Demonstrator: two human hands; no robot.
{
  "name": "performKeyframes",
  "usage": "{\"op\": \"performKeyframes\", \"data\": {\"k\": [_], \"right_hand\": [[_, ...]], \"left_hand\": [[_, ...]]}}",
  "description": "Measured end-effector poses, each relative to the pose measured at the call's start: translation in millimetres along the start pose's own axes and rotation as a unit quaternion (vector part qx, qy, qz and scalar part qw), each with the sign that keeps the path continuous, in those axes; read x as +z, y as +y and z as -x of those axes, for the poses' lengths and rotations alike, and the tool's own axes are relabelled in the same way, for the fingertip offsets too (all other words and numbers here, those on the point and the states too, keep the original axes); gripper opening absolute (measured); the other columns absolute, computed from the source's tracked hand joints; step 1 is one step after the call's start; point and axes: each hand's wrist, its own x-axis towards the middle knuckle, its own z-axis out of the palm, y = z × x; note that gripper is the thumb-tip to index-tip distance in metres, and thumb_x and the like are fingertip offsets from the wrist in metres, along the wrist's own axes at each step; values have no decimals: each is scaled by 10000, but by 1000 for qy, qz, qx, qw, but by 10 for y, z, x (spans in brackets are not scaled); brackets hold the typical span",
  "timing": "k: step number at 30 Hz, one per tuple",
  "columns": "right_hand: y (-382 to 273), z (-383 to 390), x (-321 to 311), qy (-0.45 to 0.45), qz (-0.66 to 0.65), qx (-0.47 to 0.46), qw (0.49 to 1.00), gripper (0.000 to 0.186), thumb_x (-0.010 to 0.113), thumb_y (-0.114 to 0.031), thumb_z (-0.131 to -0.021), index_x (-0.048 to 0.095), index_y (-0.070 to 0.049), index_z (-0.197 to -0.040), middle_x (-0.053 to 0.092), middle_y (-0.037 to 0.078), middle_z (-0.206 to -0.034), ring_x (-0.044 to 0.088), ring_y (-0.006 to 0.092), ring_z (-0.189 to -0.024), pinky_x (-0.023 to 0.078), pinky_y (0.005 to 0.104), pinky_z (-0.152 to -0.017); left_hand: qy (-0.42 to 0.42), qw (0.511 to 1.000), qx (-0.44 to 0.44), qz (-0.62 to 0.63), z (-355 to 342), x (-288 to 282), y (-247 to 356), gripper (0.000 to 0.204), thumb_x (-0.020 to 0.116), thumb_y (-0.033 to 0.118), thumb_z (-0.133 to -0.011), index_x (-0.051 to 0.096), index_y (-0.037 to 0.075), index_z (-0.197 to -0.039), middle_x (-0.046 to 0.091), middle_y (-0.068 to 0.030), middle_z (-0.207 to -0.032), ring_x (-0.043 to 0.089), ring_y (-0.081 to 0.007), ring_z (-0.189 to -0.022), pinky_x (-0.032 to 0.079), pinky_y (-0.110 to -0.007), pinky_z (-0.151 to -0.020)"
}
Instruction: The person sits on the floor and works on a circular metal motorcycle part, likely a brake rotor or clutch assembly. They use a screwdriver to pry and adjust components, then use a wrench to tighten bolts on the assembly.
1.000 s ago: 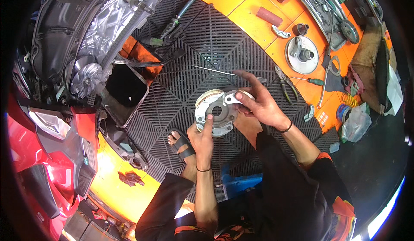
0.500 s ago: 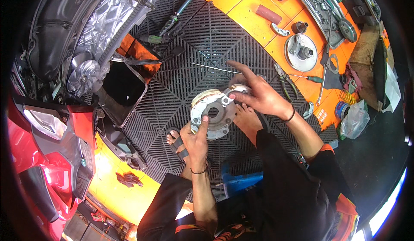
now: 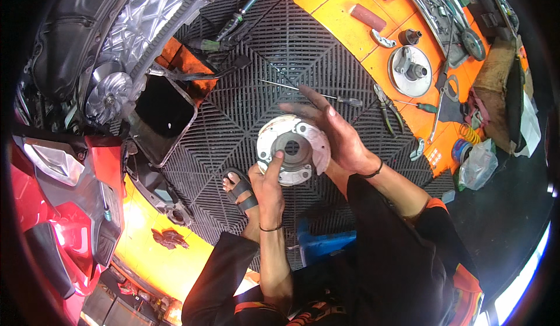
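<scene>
From the head view, I see the round clutch plate (image 3: 301,158) held up over the black rubber mat (image 3: 233,133), just in front of the person's sandalled left foot (image 3: 239,192). The left hand (image 3: 269,189) has it pinched at the near-left edge: thumb flat on the face beside the central hole, other fingers hidden underneath — presumably so the curved shoes round the rim stay uncovered. The right hand (image 3: 348,142) is opened wide by the right rim, fingers extended, gripping nothing I can see; whether it touches, I can't tell. Being round, the plate has no long axis; its face and hole point up toward the head.
</scene>
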Motion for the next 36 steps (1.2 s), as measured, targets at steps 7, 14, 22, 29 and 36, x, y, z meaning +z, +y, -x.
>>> {"op": "performKeyframes", "data": {"k": [7,14,22,29,36], "right_hand": [[4,112,119,78,116,-106,985,871,462,-570,-1049,183,72,-1568,595,320,-1344,650,343,-1211,525,426,-1043],[252,34,-127,78,170,-126,974,713,444,-410,-1104,171,12,-1611,661,253,-1288,657,278,-1181,499,384,-1046],[1292,-812,-675,6,415,-30,909,773,515,-447,-1059,242,38,-1595,525,331,-1436,494,435,-1370,375,468,-1153],[1150,-639,-844,10,651,-195,734,763,671,-271,-959,322,50,-1557,567,254,-1377,542,414,-1262,381,485,-1119],[833,29,-1046,164,530,-112,825,671,640,-108,-954,357,-1,-1553,607,199,-1321,579,351,-1255,445,441,-1095]], "left_hand": [[37,988,97,-114,221,232,-102,266,724,166,-967,689,-44,-806,637,-4,-695,509,-59,-644,393,-279,-594],[74,979,118,-152,154,186,-344,274,687,175,-985,694,-80,-884,640,-24,-716,519,-85,-668,416,-294,-610],[130,963,-5,-235,-876,-595,-951,385,688,316,-979,721,-62,-1044,659,2,-849,543,-104,-721,442,-301,-659],[90,840,24,-535,-770,-917,-858,491,591,390,-1025,682,-91,-987,690,-135,-842,627,-230,-786,505,-403,-763],[6,968,-1,-250,-756,-945,-637,267,532,83,-1051,626,-85,-1235,721,-148,-1145,704,-210,-1024,563,-324,-898]]}}
